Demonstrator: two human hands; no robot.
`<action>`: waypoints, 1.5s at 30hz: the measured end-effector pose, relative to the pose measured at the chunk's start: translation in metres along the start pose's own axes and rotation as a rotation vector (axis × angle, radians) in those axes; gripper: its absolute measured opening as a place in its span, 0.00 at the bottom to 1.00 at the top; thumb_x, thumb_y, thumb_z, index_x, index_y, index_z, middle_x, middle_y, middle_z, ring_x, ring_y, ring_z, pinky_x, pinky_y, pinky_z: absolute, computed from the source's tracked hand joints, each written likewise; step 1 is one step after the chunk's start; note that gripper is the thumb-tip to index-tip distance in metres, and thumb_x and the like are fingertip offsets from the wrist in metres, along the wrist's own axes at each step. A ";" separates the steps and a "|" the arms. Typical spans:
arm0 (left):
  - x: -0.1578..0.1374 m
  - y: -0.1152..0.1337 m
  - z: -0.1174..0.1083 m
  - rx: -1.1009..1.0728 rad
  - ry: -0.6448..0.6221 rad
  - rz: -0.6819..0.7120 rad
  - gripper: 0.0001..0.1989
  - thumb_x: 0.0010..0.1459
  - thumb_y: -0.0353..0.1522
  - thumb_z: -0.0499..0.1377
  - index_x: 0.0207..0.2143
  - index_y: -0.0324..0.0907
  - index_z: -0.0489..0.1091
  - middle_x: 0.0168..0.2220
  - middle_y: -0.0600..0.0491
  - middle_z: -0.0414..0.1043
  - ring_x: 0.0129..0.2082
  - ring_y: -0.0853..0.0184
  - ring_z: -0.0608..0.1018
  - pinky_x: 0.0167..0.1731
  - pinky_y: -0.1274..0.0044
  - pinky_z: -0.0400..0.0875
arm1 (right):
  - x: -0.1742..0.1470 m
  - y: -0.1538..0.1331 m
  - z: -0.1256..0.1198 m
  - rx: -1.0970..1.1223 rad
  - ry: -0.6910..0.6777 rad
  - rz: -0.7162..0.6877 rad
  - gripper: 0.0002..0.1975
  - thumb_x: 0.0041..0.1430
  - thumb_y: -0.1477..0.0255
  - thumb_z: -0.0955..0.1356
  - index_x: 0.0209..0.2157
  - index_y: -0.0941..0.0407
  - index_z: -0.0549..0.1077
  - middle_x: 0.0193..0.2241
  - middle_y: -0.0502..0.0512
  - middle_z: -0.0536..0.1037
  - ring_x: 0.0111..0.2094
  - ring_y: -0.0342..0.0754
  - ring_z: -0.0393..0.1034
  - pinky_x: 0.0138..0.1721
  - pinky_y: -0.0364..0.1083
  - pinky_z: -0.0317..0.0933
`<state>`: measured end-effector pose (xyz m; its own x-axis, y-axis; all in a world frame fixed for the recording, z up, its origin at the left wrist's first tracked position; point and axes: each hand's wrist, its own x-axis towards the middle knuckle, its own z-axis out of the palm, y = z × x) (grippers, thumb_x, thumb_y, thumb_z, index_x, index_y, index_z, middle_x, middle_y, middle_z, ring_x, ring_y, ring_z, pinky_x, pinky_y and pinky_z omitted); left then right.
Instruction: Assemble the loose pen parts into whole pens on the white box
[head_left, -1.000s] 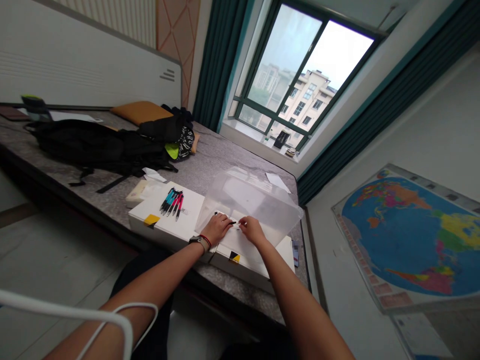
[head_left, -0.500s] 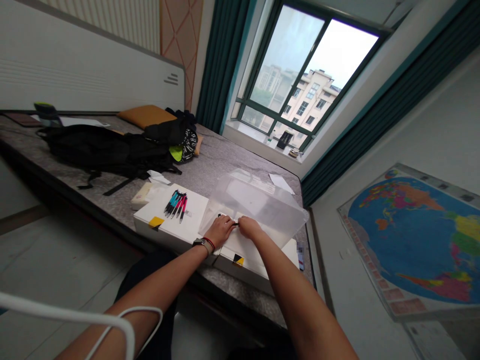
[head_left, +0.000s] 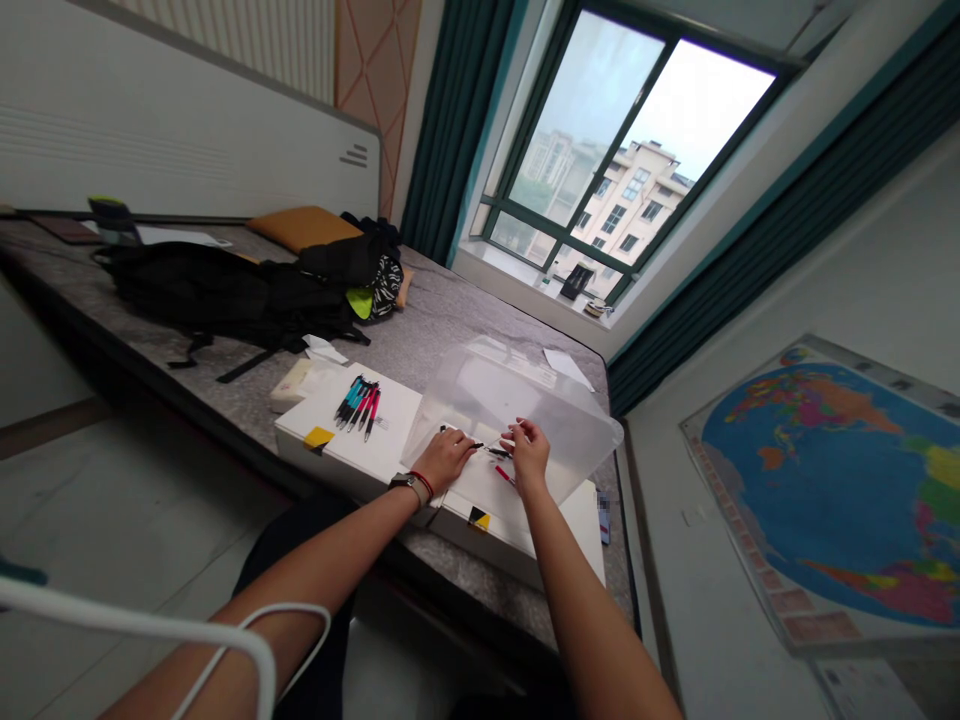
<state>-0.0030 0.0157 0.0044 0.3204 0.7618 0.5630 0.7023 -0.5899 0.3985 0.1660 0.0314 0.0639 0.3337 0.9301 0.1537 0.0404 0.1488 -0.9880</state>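
Note:
My left hand (head_left: 445, 458) rests at the mouth of a clear plastic bin (head_left: 581, 425), its fingers closed around a black pen part (head_left: 475, 446). To its right, my right hand (head_left: 529, 455) is raised slightly, thumb and fingers pinching a thin pale rod (head_left: 493, 441) that looks like a pen refill. Small black pen parts (head_left: 501, 454) and a red pen part (head_left: 505, 475) lie below and beside the right hand. Several teal and red pens (head_left: 358, 406) lie side by side on the white box (head_left: 394, 405) to the left.
A second white box (head_left: 562, 530) lies under the bin. Tissues (head_left: 296, 385) stand behind the left box, with a black backpack (head_left: 202, 290) farther left on the grey bed surface (head_left: 442, 310). A phone (head_left: 604, 515) is at the right. A white cable (head_left: 135, 622) crosses the lower left.
My right hand has moved right and up, away from my left hand, and its fingers have loosened into a pinch. The thin rod and loose parts now show between the hands.

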 end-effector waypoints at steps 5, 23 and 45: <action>0.001 0.001 -0.002 0.004 -0.018 0.001 0.14 0.64 0.37 0.47 0.43 0.42 0.69 0.37 0.48 0.68 0.41 0.62 0.68 0.42 0.69 0.63 | -0.007 -0.005 -0.004 0.115 0.106 0.016 0.18 0.48 0.63 0.69 0.39 0.58 0.67 0.33 0.52 0.73 0.30 0.44 0.73 0.30 0.46 0.71; 0.001 0.003 -0.005 -0.013 -0.022 0.009 0.14 0.65 0.36 0.46 0.43 0.42 0.68 0.38 0.47 0.68 0.42 0.63 0.68 0.42 0.69 0.63 | -0.017 0.002 0.004 0.098 0.002 0.050 0.18 0.47 0.61 0.70 0.38 0.57 0.68 0.34 0.54 0.74 0.31 0.46 0.74 0.29 0.45 0.71; 0.000 0.001 -0.001 -0.036 -0.035 -0.002 0.12 0.65 0.34 0.46 0.43 0.41 0.67 0.38 0.48 0.71 0.42 0.62 0.69 0.41 0.70 0.63 | -0.005 0.005 -0.009 -0.337 -0.392 0.115 0.14 0.42 0.63 0.71 0.28 0.60 0.75 0.21 0.51 0.74 0.23 0.42 0.67 0.21 0.39 0.63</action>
<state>-0.0031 0.0148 0.0054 0.3415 0.7718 0.5364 0.6801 -0.5969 0.4257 0.1733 0.0249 0.0583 -0.0208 0.9994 -0.0264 0.3468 -0.0175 -0.9378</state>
